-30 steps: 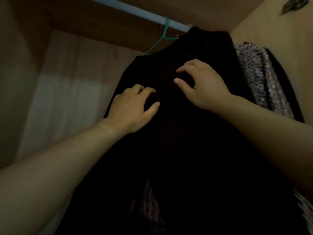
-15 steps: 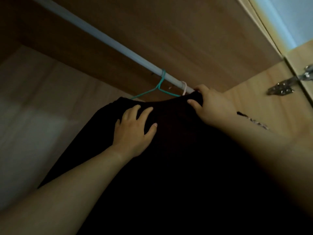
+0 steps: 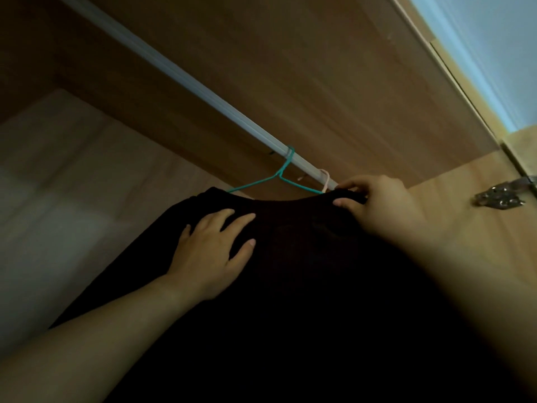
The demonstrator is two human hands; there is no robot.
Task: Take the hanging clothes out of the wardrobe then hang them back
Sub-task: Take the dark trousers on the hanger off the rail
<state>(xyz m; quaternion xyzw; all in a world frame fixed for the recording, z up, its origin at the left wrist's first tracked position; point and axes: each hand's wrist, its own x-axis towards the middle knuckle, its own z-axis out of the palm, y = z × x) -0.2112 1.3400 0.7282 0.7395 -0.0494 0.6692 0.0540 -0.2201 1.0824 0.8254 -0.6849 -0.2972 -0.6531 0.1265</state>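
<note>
Now: right grip (image 3: 383, 207) pinches black garment (image 3: 305, 271) top edge just under rail (image 3: 203, 91); left grip (image 3: 212, 257) lies flat, unclenched, on cloth. Advice: lift teal hanger (image 3: 279, 175) hook, left of right grip, straight off rail.

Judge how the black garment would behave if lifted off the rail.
Probably floppy: the black garment drapes under the left hand and bunches where the right hand pinches its edge. It may slip on the thin teal hanger hooked over the rail.

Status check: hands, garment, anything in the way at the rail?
Left hand flat on black garment, fingers spread. Right hand pinches its top edge under the rail. Teal hanger hooked on rail; pink hook close beside right hand.
</note>
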